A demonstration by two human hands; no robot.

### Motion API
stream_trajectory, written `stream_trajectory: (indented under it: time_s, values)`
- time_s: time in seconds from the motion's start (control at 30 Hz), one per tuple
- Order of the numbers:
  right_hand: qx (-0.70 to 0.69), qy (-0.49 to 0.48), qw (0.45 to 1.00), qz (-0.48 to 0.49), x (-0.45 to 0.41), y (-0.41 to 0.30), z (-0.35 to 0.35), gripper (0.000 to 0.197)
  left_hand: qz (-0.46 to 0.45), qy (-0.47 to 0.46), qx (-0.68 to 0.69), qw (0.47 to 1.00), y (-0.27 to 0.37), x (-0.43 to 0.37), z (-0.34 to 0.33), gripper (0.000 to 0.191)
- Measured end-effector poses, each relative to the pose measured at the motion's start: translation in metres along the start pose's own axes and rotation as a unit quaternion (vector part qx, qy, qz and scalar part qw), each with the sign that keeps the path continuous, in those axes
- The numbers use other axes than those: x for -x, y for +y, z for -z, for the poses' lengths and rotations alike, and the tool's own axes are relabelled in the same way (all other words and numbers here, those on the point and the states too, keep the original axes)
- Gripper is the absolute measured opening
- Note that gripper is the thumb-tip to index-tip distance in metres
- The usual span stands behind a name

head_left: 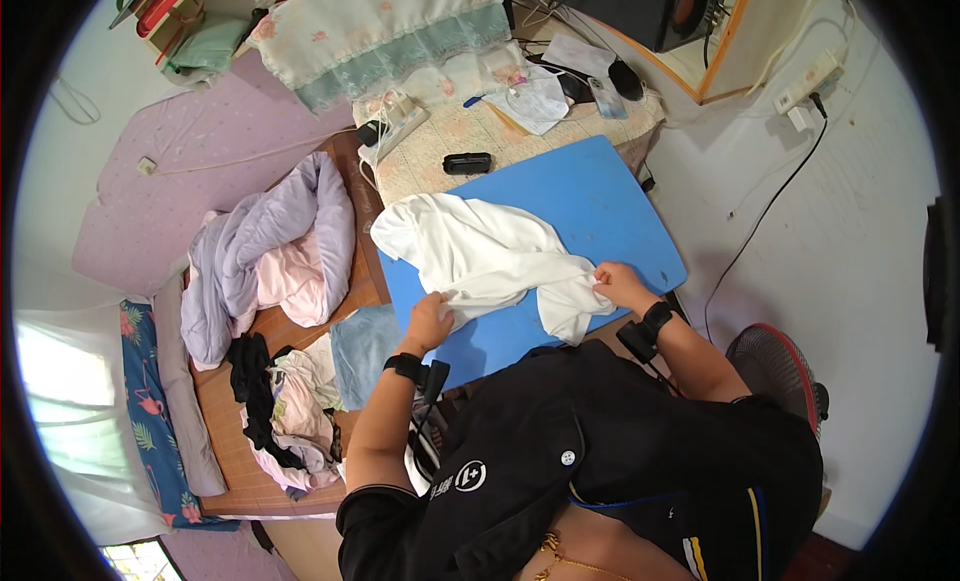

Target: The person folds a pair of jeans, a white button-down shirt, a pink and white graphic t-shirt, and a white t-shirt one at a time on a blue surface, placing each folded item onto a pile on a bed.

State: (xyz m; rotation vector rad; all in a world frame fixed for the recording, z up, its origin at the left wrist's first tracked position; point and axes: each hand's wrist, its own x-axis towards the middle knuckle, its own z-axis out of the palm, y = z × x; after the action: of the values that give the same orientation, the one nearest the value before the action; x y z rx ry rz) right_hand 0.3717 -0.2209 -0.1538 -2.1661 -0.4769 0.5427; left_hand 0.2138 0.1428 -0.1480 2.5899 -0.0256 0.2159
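Note:
A white cloth garment (487, 243) lies rumpled across a blue tabletop (600, 198), with part of it hanging towards the near edge. At its lower left, my left hand (430, 322) pinches the fabric. My right hand (622, 285) grips the cloth at its right end, fingers closed on a bunched fold. The garment's exact kind is hard to tell from its folds. A black device is strapped to each of my wrists.
To the left, a bed with a brown mat (217, 446) bears a lilac quilt (277, 228), a heap of clothes (300, 416) and folded denim (366, 348). Beyond the tabletop are a black case (466, 163), a power strip (405, 127) and papers (536, 101). A fan (772, 363) stands at right.

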Motion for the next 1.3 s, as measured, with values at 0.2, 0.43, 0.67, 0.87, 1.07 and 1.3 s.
stream_trajectory:
  time_s: [0.2,0.43,0.67,0.87,1.07,1.3]
  values:
    - [-0.016,0.111,0.981,0.160,-0.001,-0.066,0.067,0.012,0.144,0.070,0.308,0.938,0.011,-0.036,0.063,0.009]
    - [-0.235,0.153,0.938,0.206,-0.014,-0.098,0.111,0.009,0.090,0.122,0.457,0.876,0.051,-0.050,0.116,0.009]
    - [-0.008,0.138,0.989,0.049,-0.029,0.001,0.041,0.007,0.143,0.016,0.158,0.977,0.011,-0.009,0.038,0.018]
    - [0.089,0.013,0.984,0.153,-0.011,-0.025,0.014,0.008,0.181,0.005,0.143,0.973,0.013,0.005,0.027,0.030]
    - [0.282,0.114,0.910,0.284,-0.021,-0.004,-0.008,0.009,0.181,-0.068,0.136,0.972,0.014,0.010,0.032,0.041]
    - [0.307,0.108,0.913,0.244,-0.042,0.001,-0.014,0.010,0.300,-0.016,0.373,0.878,-0.005,0.019,0.019,0.030]
